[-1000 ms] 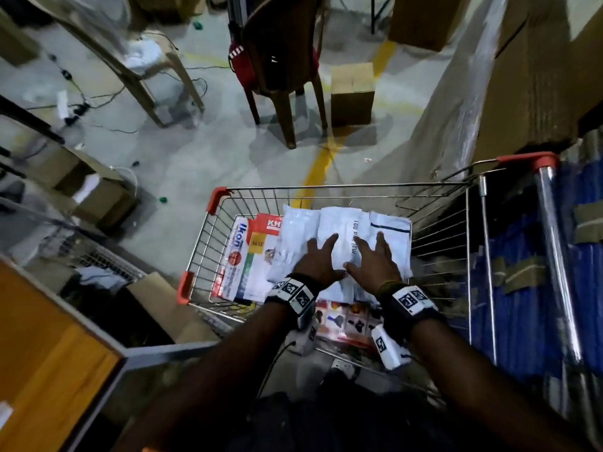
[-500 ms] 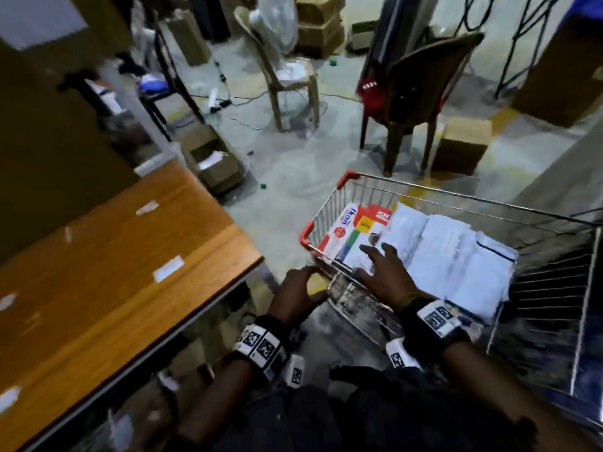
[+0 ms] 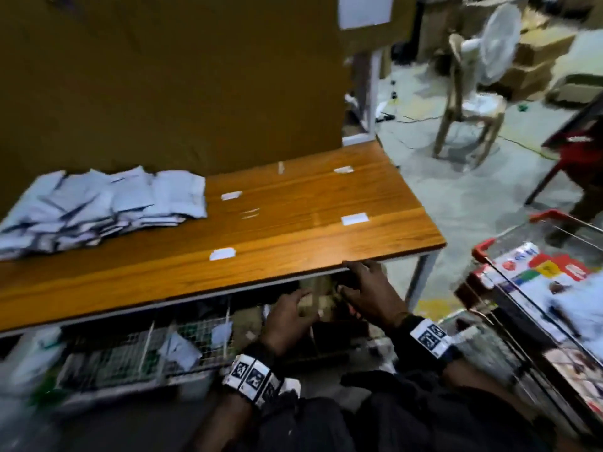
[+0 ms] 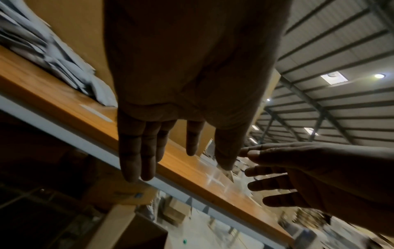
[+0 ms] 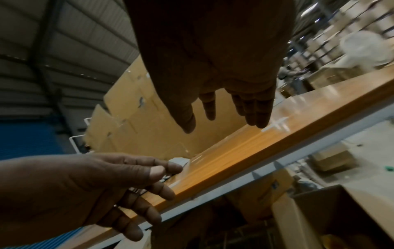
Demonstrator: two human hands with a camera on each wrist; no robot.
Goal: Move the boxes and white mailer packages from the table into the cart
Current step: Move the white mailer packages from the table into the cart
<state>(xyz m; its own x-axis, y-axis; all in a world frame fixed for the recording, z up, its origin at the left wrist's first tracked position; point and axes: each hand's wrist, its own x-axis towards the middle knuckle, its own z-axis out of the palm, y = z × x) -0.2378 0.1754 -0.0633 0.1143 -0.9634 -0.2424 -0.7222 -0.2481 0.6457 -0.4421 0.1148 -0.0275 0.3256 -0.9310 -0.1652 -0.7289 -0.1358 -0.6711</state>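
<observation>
The white mailer packages [image 3: 98,207] lie in a loose overlapping heap on the far-left part of the worktop [image 3: 293,223], against the brown cardboard wall behind it. That heap runs lengthwise along the worktop, left to right, its right end stopping about midway along the board. From both hands it lies up and to the left, well apart from them, across bare wood.

The left hand [image 3: 287,318] sits below the near edge of the worktop, its fingers [image 4: 136,151] straight and spread, holding nothing. The right hand [image 3: 368,291] is just beside it, fingertips at the near edge, its fingers [image 5: 251,107] likewise loose and extended, empty. The left hand is the nearer of the two to the heap (though not by much), so I judge it would reach the mailers first, with the right having to cross further over the board.

The cart [image 3: 483,252] stands at the right, off the end of the worktop, its red corner toward the hands; it already holds flat printed boxes [image 3: 535,269] and some white mailers.

Writing: the mailers carry dark bands, but blur makes any text unreadable. The boxes in the cart show red, yellow, green and blue panels with lettering too smeared to read. Small white labels [image 3: 223,254] stuck to the wood look blank. Each wrist wears a band [image 3: 251,380] of black-and-white square markers.
</observation>
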